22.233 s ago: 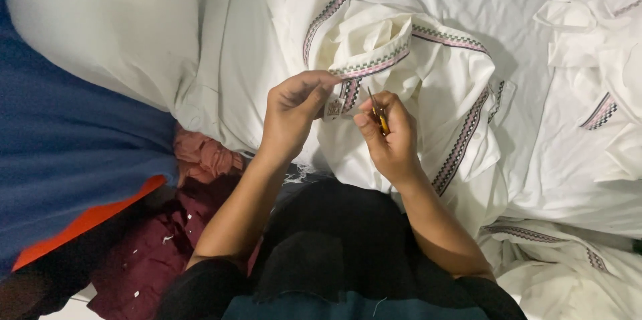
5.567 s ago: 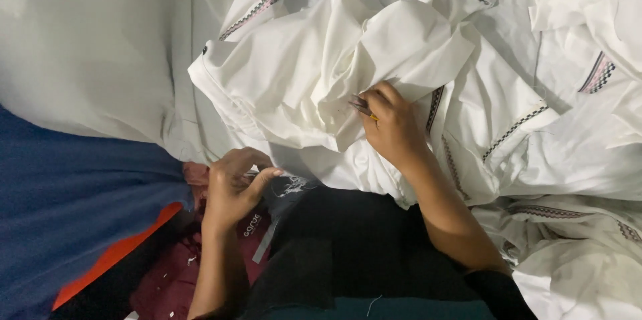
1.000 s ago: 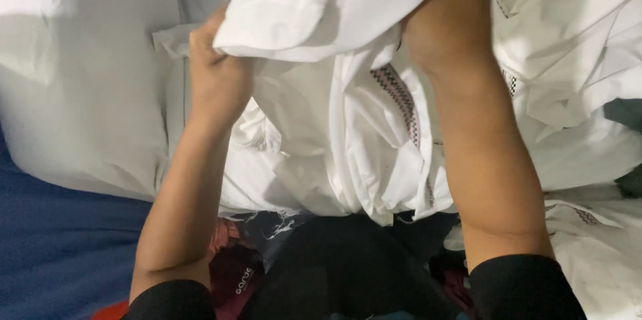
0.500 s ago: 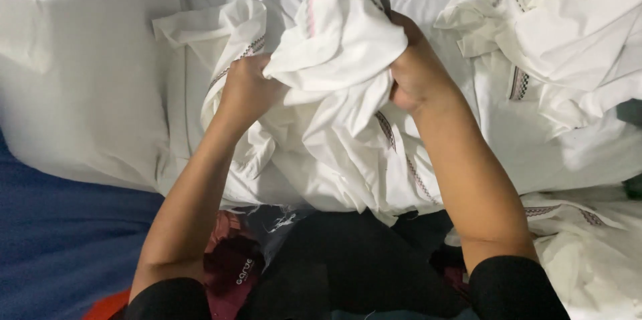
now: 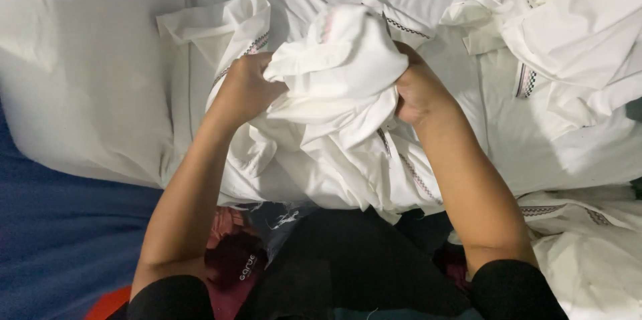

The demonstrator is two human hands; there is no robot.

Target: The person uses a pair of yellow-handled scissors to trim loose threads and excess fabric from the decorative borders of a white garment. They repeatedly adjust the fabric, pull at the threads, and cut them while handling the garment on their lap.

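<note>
Between both hands (image 5: 244,89) (image 5: 418,89), bunched white garment (image 5: 338,59).

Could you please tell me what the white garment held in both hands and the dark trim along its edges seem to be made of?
The bunched white garment looks like thin woven cloth, perhaps cotton, matte: it creases sharply and folds softly between the left hand and right hand. The dark patterned trim band looks stitched or woven thread, a fine repeating pattern; which, I cannot tell.

A garment workroom, by the look of it: heaps of white cotton garments with embroidered patterned trim (image 5: 562,32) lie piled around (many alike), over a white cloth sheet (image 5: 87,79) and blue fabric (image 5: 60,240).
</note>
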